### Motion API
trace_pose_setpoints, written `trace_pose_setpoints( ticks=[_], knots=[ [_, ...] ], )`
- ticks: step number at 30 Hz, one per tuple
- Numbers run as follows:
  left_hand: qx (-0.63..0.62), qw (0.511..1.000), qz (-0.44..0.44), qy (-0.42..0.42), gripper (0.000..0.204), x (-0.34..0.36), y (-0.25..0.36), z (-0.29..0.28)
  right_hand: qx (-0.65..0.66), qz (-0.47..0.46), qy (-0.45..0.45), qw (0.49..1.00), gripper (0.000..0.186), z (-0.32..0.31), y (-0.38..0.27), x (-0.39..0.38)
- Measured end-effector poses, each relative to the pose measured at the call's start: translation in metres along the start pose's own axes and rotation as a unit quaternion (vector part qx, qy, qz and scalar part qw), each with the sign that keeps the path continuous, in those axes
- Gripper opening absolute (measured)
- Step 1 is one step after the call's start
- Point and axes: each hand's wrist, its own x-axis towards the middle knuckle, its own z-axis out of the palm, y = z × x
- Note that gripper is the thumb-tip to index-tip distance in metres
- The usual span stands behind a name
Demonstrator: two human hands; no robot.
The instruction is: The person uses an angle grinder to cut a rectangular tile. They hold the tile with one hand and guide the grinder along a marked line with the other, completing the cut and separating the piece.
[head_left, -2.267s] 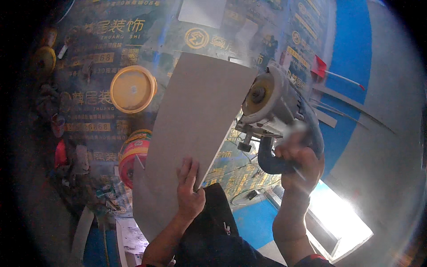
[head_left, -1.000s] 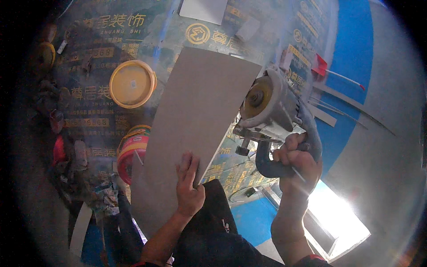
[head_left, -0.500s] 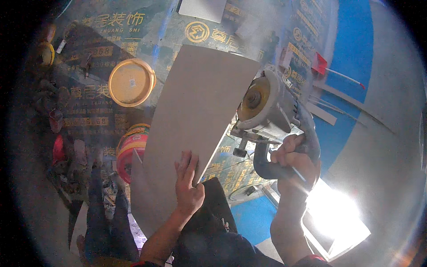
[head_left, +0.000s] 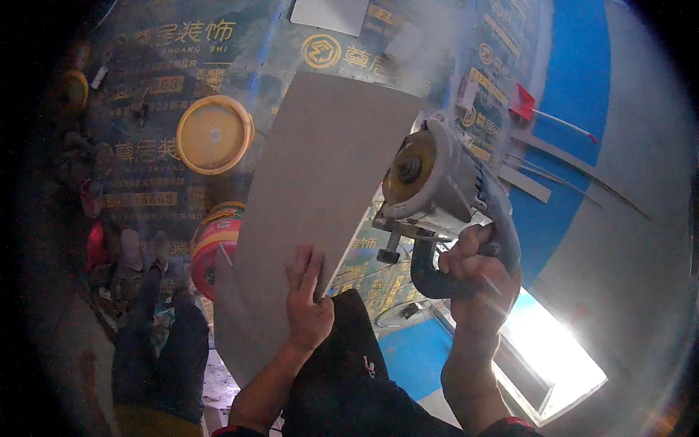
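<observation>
A long grey tile (head_left: 313,160) slants across the middle, its lower part by my dark-trousered leg. My left hand (head_left: 309,309) grips its lower right edge, fingers stretched over the top face and thumb side at the edge. My right hand (head_left: 480,266) is wrapped round the dark rear handle of a circular cutting saw (head_left: 444,175). The saw's round blade (head_left: 409,169) is at the tile's right edge, near the far end. I cannot tell whether the blade touches the tile. Part of my right thumb and palm is hidden.
Left of the tile stand a yellow round lid or tub (head_left: 213,135) and a red bucket (head_left: 215,251). Another person's legs (head_left: 178,349) are at the lower left. A red-headed tool (head_left: 523,102) and pale strips (head_left: 526,183) lie at right. Printed protective sheeting (head_left: 291,54) covers the floor.
The saw and my right hand have shifted slightly left and toward me along the tile's edge. The other person's legs have moved a little. My left hand stays put.
</observation>
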Motion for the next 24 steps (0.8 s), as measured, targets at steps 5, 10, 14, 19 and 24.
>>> trace_pose_setpoints(
  ticks=[5,10,14,19,24],
  knots=[
    [0.001,1.000,0.000,0.004,0.076,0.000,-0.002,0.001,-0.008,0.013,0.020,1.000,0.035,0.004,0.001,0.000],
    [-0.013,0.999,0.036,0.012,0.076,0.000,-0.004,-0.001,0.009,0.006,0.013,1.000,0.041,-0.001,0.005,0.000],
    [-0.005,0.999,0.042,0.012,0.067,0.001,-0.008,0.000,-0.011,0.020,0.058,0.998,0.034,0.006,0.003,-0.004],
    [0.003,0.999,0.034,0.018,0.073,-0.001,-0.013,0.003,-0.022,0.031,0.060,0.997,0.030,0.008,0.001,-0.007],
    [0.017,1.000,0.010,0.003,0.063,0.000,-0.008,0.001,-0.004,0.013,0.064,0.998,0.070,0.004,0.006,-0.009]
  ],
)
